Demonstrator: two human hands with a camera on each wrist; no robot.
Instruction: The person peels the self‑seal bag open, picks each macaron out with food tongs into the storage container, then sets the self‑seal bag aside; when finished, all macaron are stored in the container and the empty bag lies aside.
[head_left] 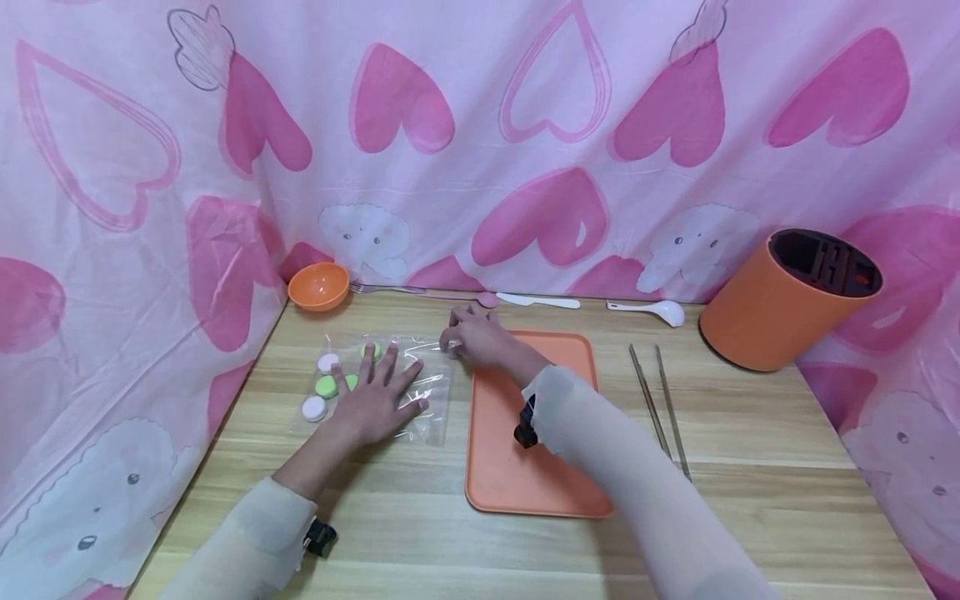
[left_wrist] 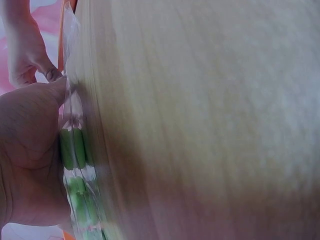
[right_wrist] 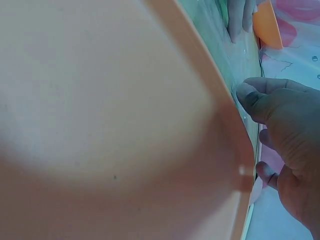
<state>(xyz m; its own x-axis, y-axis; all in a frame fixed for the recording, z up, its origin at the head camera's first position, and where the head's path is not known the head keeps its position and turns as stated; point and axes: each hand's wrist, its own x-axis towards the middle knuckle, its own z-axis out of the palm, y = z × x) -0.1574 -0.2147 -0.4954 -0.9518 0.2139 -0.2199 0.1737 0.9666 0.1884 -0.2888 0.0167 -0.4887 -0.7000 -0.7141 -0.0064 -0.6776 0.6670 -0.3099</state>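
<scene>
A clear plastic bag (head_left: 437,417) lies on the table, holding several green and pale pink macarons (head_left: 314,408) toward its left side. My left hand (head_left: 371,406) rests on the bag with its fingers spread. In the left wrist view, green macarons (left_wrist: 74,149) show through the plastic beside the palm. With thumb and forefinger, my right hand (head_left: 483,340) pinches the bag's right edge near its upper corner, as the right wrist view also shows. The right forearm passes over an orange tray (head_left: 517,487). Some macarons are partly hidden by the left hand.
An orange bowl (head_left: 319,287) sits at the back left. Along the back lie a fork (head_left: 386,289), a pink spoon (head_left: 486,299), a white knife (head_left: 540,301) and a white spoon (head_left: 667,312). Metal chopsticks (head_left: 671,408) lie right of the tray, near an orange utensil holder (head_left: 765,317).
</scene>
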